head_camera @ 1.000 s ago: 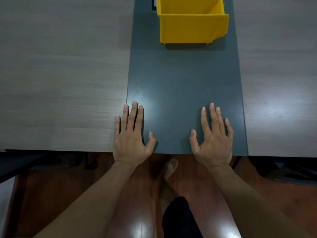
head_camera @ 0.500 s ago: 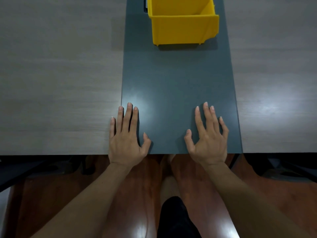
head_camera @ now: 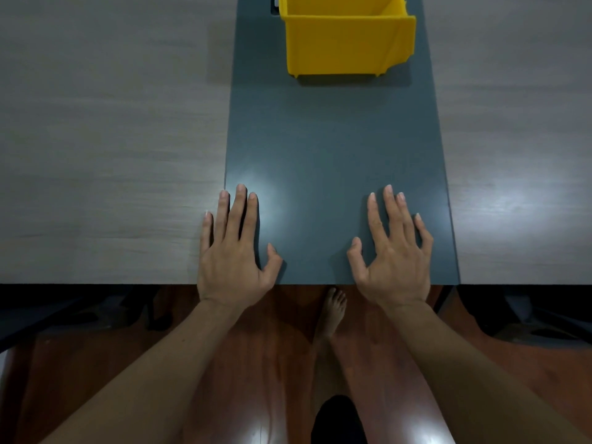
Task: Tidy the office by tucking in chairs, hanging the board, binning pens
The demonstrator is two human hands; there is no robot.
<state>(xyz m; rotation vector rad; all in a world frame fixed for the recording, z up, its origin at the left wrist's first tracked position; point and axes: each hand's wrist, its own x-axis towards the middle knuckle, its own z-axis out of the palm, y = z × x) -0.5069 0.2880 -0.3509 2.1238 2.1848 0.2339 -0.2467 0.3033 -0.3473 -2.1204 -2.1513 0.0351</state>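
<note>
A yellow plastic bin (head_camera: 344,43) stands at the far end of the table's dark grey centre strip (head_camera: 333,149); its inside is cut off by the top edge of the view. My left hand (head_camera: 232,251) lies flat at the near edge, across the seam between the grey strip and the wood-grain top. My right hand (head_camera: 392,254) rests on the grey strip to the right, fingers spread and slightly arched. Both hands hold nothing. No pens, board or chairs are clearly in view.
Light wood-grain table panels (head_camera: 105,139) flank the grey strip on both sides. Below the table edge is a glossy reddish floor (head_camera: 272,363) with my bare foot (head_camera: 330,315). Dark shapes sit under the table at left (head_camera: 64,315) and right (head_camera: 528,318).
The view has shifted slightly; the bin and hands sit a little differently in frame. Both hands stay flat on the table edge, the right fingers arching a bit more.
</note>
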